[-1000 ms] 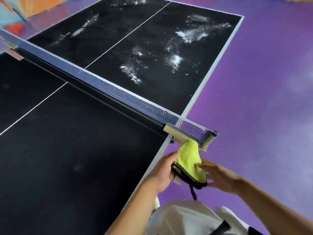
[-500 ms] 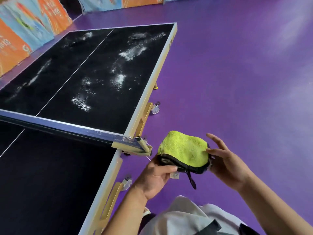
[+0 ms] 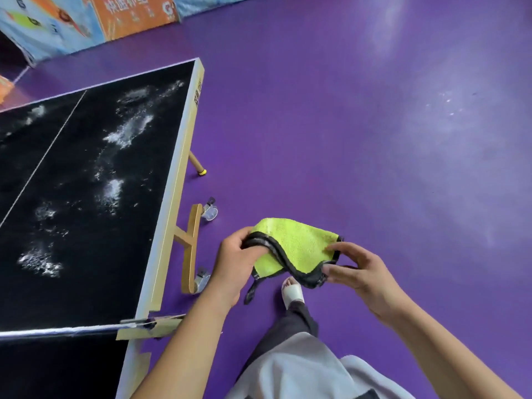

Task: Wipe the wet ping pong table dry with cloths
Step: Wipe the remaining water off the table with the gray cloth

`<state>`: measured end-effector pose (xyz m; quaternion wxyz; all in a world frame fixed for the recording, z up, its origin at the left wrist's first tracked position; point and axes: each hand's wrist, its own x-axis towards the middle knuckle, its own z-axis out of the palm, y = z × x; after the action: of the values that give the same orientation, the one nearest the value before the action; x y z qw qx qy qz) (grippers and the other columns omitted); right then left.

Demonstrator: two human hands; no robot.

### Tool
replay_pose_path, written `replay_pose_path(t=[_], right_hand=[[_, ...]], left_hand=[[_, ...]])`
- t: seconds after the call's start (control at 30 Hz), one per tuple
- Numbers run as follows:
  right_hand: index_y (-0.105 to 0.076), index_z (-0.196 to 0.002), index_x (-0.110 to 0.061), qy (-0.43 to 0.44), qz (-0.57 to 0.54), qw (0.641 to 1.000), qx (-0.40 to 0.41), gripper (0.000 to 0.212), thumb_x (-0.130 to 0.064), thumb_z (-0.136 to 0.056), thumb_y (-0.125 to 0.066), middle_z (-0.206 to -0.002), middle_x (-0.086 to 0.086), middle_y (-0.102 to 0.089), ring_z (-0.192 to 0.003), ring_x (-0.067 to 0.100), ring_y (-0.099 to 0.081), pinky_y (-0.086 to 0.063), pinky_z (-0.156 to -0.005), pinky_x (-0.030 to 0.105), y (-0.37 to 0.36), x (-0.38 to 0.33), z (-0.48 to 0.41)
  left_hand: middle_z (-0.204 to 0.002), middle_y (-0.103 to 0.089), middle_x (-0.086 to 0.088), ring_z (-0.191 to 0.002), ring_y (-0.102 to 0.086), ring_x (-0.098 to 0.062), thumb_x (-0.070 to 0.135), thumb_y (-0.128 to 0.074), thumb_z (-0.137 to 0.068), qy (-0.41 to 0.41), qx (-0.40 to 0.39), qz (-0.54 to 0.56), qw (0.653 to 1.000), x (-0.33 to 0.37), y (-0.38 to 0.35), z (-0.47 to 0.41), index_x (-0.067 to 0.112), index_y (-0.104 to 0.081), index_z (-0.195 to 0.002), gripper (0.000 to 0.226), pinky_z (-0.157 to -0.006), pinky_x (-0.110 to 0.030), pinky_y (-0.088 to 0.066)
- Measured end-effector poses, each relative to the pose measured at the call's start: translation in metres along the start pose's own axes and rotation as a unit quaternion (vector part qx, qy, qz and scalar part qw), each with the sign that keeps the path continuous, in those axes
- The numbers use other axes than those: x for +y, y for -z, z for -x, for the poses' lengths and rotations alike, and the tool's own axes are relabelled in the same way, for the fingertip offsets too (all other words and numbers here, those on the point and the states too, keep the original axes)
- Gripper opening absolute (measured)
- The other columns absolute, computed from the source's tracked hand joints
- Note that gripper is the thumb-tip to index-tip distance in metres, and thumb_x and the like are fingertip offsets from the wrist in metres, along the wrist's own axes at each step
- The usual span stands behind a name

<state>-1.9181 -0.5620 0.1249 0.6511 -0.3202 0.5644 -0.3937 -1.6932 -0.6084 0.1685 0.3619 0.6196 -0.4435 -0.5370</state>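
The black ping pong table point(image 3: 86, 197) lay puddled beyond the net, and beside it both the left hand point(image 3: 230, 263) and right hand point(image 3: 359, 272) pinched the black-edged yellow-green microfibre cloth point(image 3: 296, 243) in mid-air, best spread flat before wiping.

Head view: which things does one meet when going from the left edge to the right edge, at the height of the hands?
Wet table top → wooden table leg frame → left hand → yellow-green cloth → right hand → purple floor.
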Motion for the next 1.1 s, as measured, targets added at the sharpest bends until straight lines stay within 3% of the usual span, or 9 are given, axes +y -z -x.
replay_pose_path(t=[0.13,0.23,0.33,0.4,0.5,0.67,0.77,0.97,1.1], right_hand=[[-0.074,-0.095,-0.020,0.006,0.069,0.989,0.133,0.015,-0.012,-0.083,-0.079,-0.069,0.012,-0.069,-0.065,0.022,-0.063,-0.033,-0.055,0.028,0.015,-0.026,-0.047],[-0.075,-0.095,-0.020,0.010,0.100,0.983,0.157,0.015,-0.008,-0.086,-0.075,-0.066,0.019,-0.059,-0.062,0.021,-0.061,-0.025,-0.056,0.032,0.016,-0.049,-0.088],[-0.075,-0.085,-0.023,0.037,0.116,0.960,0.253,0.009,-0.015,-0.088,-0.074,-0.092,0.010,-0.067,-0.066,0.019,-0.057,-0.033,-0.053,0.025,0.012,-0.075,-0.132],[-0.072,-0.086,-0.023,0.063,0.101,0.946,0.303,0.009,-0.017,-0.092,-0.070,-0.112,0.002,-0.061,-0.091,0.014,-0.061,-0.043,-0.059,0.021,0.011,-0.095,-0.161],[-0.070,-0.090,-0.016,0.099,0.061,0.953,0.279,0.008,-0.014,-0.096,-0.064,-0.099,-0.002,-0.069,-0.090,0.016,-0.061,-0.043,-0.071,0.021,0.007,-0.130,-0.205],[-0.064,-0.083,-0.023,0.110,0.033,0.964,0.239,0.018,-0.014,-0.098,-0.062,-0.078,-0.005,-0.065,-0.079,0.017,-0.052,-0.041,-0.075,0.033,-0.005,-0.169,-0.264],[-0.065,-0.083,-0.024,0.104,0.035,0.976,0.186,0.018,-0.016,-0.098,-0.062,-0.080,-0.004,-0.066,-0.080,0.018,-0.053,-0.040,-0.077,0.036,-0.008,-0.173,-0.305],[-0.066,-0.084,-0.009,0.015,0.051,0.998,0.025,0.010,-0.007,-0.094,-0.065,-0.079,0.007,-0.059,-0.080,0.021,-0.047,-0.035,-0.075,0.038,-0.048,-0.181,-0.402],[-0.063,-0.081,-0.010,-0.015,0.060,0.992,-0.112,0.014,-0.004,-0.094,-0.063,-0.074,0.006,-0.059,-0.073,0.022,-0.051,-0.046,-0.063,0.034,-0.103,-0.214,-0.456]], left_hand=[[-0.081,-0.072,0.002,-0.073,-0.062,-0.012,0.009,-0.075,-0.068,0.008,-0.069,-0.023,0.997,0.014,-0.007,-0.075,0.018,-0.075,-0.096,0.029,-0.065,-0.020,-0.051],[-0.086,-0.069,0.001,-0.077,-0.060,-0.012,0.009,-0.077,-0.068,0.011,-0.133,-0.021,0.991,0.031,-0.003,-0.129,0.018,-0.071,-0.104,0.037,-0.067,-0.018,-0.049],[-0.099,-0.072,-0.002,-0.088,-0.065,-0.013,0.018,-0.080,-0.071,0.056,-0.253,0.015,0.966,0.050,0.012,-0.180,0.017,-0.067,-0.115,0.046,-0.079,-0.026,-0.051],[-0.104,-0.074,-0.008,-0.092,-0.067,-0.018,0.027,-0.075,-0.079,0.078,-0.263,0.016,0.961,0.061,0.022,-0.214,0.017,-0.072,-0.112,0.034,-0.083,-0.032,-0.050],[-0.094,-0.074,-0.004,-0.087,-0.064,-0.018,0.022,-0.073,-0.086,0.058,-0.186,-0.050,0.979,0.067,0.035,-0.261,0.017,-0.075,-0.102,0.017,-0.077,-0.030,-0.048],[-0.092,-0.072,-0.001,-0.080,-0.062,-0.011,0.025,-0.065,-0.080,0.045,-0.177,-0.081,0.980,0.073,0.053,-0.305,0.021,-0.071,-0.104,0.025,-0.074,-0.029,-0.048],[-0.080,-0.067,0.002,-0.076,-0.057,-0.015,0.025,-0.061,-0.092,0.034,-0.085,-0.096,0.991,0.064,0.064,-0.331,0.021,-0.073,-0.089,0.013,-0.070,-0.031,-0.046],[-0.099,-0.070,-0.009,-0.097,-0.067,-0.023,0.031,-0.073,-0.088,0.102,0.131,-0.080,0.983,0.058,0.107,-0.337,0.024,-0.079,-0.083,0.011,-0.090,-0.038,-0.051],[-0.100,-0.077,-0.008,-0.096,-0.070,-0.029,0.030,-0.075,-0.089,0.163,0.250,0.022,0.954,0.077,0.138,-0.314,0.021,-0.080,-0.099,0.015,-0.081,-0.041,-0.057]])
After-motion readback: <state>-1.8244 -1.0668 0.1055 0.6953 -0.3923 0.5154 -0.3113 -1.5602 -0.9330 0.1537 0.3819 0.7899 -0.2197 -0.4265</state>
